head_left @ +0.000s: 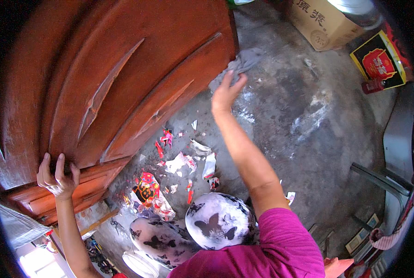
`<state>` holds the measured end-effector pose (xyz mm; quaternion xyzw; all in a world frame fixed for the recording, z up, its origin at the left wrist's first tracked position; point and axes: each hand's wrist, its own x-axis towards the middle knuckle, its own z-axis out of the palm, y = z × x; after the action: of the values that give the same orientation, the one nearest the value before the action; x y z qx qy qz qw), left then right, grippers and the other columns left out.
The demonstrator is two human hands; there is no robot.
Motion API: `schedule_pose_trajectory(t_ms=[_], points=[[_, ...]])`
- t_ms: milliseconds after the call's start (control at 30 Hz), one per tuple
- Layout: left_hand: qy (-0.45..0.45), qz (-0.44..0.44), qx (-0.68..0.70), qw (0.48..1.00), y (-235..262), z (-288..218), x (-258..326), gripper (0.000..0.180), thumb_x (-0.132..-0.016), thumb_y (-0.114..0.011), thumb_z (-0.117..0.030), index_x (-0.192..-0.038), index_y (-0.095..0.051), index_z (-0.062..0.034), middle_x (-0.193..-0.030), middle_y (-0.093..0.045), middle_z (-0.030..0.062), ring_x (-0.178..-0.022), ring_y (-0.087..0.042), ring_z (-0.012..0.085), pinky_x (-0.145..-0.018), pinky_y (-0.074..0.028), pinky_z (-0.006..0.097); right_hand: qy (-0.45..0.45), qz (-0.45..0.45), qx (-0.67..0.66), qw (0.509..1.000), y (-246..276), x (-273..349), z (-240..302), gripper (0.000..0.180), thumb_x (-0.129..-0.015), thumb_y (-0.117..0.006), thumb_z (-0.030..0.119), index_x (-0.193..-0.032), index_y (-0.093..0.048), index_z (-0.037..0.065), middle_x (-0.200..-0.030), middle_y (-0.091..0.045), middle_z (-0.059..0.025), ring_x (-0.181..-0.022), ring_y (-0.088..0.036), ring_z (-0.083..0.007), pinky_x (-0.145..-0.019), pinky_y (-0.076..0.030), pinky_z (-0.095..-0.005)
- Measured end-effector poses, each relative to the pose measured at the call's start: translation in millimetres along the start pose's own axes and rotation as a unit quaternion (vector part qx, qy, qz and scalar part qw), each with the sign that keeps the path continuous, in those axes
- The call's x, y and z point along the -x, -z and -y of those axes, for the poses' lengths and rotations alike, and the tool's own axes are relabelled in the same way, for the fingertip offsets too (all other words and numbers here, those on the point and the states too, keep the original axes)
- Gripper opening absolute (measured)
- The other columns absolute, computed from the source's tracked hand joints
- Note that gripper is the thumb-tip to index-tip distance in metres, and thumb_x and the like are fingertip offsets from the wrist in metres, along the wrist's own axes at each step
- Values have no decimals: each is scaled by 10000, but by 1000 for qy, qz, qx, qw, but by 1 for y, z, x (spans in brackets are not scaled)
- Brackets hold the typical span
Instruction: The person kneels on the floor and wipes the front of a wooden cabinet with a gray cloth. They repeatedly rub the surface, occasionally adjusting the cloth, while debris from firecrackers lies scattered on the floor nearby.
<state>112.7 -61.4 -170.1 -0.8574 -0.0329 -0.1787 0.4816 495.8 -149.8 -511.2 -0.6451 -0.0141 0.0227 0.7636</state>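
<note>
A large reddish-brown wooden door panel (137, 69) with curved grooves and split, peeling veneer fills the upper left. My left hand (59, 178) rests on its lower part, fingers spread against the wood and holding nothing. At the far end of the panel, my right hand (227, 95) grips a crumpled grey cloth (247, 60), which lies against the panel's edge. That hand is slightly blurred, and part of the cloth is hidden by it and the panel.
Torn paper scraps (179, 163) and a bright red patterned wrapper (147, 187) litter the concrete floor (281, 111) before my knees. A cardboard box (325, 23), a black-and-red box (378, 62) and a small red bottle (372, 86) stand far right. Metal bars (380, 178) jut in at right.
</note>
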Motion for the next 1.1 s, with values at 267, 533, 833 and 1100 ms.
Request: schedule_pose_trajectory(t_ms=[267,533,833,1100], points=[[5,17,15,1000,-9,3,9,516,-862,-728,-261,-1357,-601,-193,-1425,-540,131,-1218,-507,309,-985,-409,424,-66,328,60,941,24,129,-25,436,-978,-693,294,-1204,-526,-40,-1154,-592,-257,-1127,-587,-393,-980,-458,-476],[10,32,6,999,2,0,7,530,-855,-736,-268,-1364,-597,-211,-1422,-543,123,-1205,-525,296,-964,-409,416,190,152,-169,955,13,-38,113,447,-983,-680,213,-1295,-459,-18,-1158,-512,-182,-1111,-509,-323,-1014,-397,-446],[13,12,18,1000,-2,-3,-5,517,-840,-737,-248,-1343,-623,-202,-1420,-562,127,-1190,-556,293,-988,-414,413,242,43,60,967,11,-3,-12,526,-851,-668,-9,-1339,-477,23,-1334,-493,-254,-1298,-445,-462,-1115,-355,-519],[22,14,25,999,-11,-4,1,522,-834,-728,-230,-1345,-624,-211,-1427,-567,118,-1185,-567,288,-985,-417,415,-34,93,-116,988,44,-6,26,521,-961,-708,166,-1383,-475,-30,-1330,-551,-192,-1251,-532,-282,-1100,-386,-379]])
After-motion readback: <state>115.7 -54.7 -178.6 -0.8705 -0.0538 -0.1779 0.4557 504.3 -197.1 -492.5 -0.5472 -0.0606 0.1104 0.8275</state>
